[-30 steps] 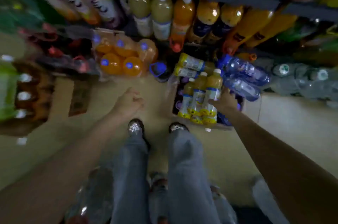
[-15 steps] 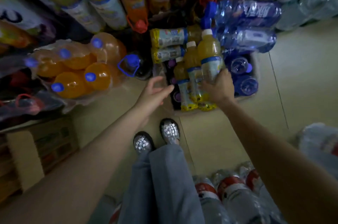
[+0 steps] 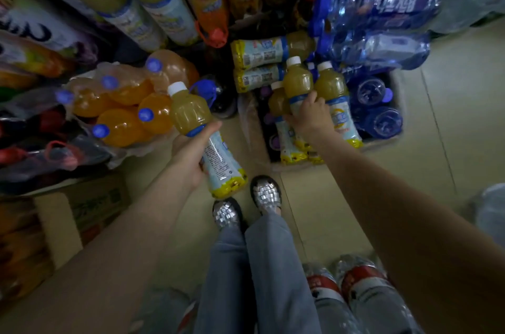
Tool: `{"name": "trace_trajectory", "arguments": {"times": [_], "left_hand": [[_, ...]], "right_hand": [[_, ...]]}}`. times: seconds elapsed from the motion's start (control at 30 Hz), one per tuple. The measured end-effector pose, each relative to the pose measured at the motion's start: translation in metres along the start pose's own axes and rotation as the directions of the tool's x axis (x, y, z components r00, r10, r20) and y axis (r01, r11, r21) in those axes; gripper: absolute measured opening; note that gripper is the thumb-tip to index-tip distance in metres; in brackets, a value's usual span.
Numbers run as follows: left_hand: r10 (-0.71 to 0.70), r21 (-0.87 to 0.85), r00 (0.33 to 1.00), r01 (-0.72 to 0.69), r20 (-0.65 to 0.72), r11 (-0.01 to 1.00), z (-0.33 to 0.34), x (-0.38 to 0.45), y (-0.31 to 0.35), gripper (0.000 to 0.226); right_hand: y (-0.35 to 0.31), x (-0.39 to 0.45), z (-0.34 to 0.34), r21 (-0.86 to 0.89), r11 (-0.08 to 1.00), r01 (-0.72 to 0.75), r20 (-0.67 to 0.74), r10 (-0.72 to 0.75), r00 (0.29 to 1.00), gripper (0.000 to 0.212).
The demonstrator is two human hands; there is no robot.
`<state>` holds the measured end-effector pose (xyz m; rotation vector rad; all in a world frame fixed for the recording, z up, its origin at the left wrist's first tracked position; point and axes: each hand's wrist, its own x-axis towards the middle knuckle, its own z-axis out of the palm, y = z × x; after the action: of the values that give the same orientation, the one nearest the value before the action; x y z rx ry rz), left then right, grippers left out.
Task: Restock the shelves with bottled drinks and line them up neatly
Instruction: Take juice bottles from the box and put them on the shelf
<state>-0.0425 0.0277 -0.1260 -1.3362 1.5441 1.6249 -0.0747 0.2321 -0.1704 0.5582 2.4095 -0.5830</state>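
Left hand now has a bottle; right hand regripped in the box.

I see the left hand (image 3: 191, 159), empty and open half a second ago, now gripping a yellow juice bottle (image 3: 205, 137) over the floor, cap tilted up-left toward the orange pack. The right hand (image 3: 310, 115) has moved off the front bottle onto the next bottle (image 3: 297, 82) in the box (image 3: 393, 88). My view sits closer than a second ago.
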Motion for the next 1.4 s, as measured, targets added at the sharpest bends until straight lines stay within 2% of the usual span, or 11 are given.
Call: {"name": "trace_trajectory", "arguments": {"times": [0.2,0.37,0.43,0.53,0.6,0.7,0.87,1.0,1.17,1.27,1.4], "left_hand": [[-0.021,0.039,0.982,0.013,0.187,0.999,-0.019,0.000,-0.016,0.014],[0.029,0.054,0.971,-0.043,0.235,0.998,-0.026,-0.041,-0.001,0.007],[0.055,0.075,0.963,-0.077,0.265,0.994,-0.035,-0.076,0.024,0.005],[0.184,0.060,0.950,-0.205,0.251,0.977,-0.062,-0.136,0.080,0.006],[0.279,0.027,0.930,-0.294,0.238,0.955,-0.088,-0.182,0.129,0.007],[0.425,-0.049,0.885,-0.424,0.192,0.905,-0.141,-0.245,0.199,0.009],[0.708,0.039,0.706,-0.709,0.036,0.705,-0.252,-0.335,0.315,0.055],[0.873,0.133,0.483,-0.863,-0.069,0.488,-0.350,-0.391,0.386,0.081],[0.968,0.225,0.229,-0.943,-0.102,0.247,-0.435,-0.433,0.443,0.062],[0.976,0.247,0.172,-0.948,-0.133,0.201,-0.464,-0.441,0.463,0.063],[0.972,0.263,0.138,-0.947,-0.188,0.185,-0.484,-0.437,0.484,0.057]], "right_hand": [[0.001,0.008,0.033,-0.091,0.985,-0.144,-0.148,0.129,0.980,0.073],[-0.016,-0.026,-0.005,0.244,0.945,-0.216,0.061,0.208,0.976,0.062],[-0.042,-0.065,-0.037,0.525,0.804,-0.280,0.217,0.192,0.957,0.059],[-0.100,-0.134,-0.102,0.743,0.626,-0.238,0.370,-0.089,0.925,0.039],[-0.150,-0.172,-0.154,0.768,0.635,-0.083,0.331,-0.284,0.900,0.031],[-0.240,-0.221,-0.236,0.755,0.619,0.217,0.198,-0.530,0.825,0.043],[-0.392,-0.307,-0.337,0.703,0.468,0.535,-0.010,-0.746,0.666,0.039],[-0.497,-0.378,-0.364,0.653,0.321,0.685,-0.148,-0.834,0.532,0.049],[-0.600,-0.432,-0.363,0.553,0.089,0.828,-0.405,-0.840,0.360,0.050],[-0.644,-0.434,-0.362,0.451,0.054,0.891,-0.528,-0.789,0.315,0.049],[-0.687,-0.422,-0.355,0.325,0.145,0.935,-0.549,-0.775,0.311,0.053]]}}
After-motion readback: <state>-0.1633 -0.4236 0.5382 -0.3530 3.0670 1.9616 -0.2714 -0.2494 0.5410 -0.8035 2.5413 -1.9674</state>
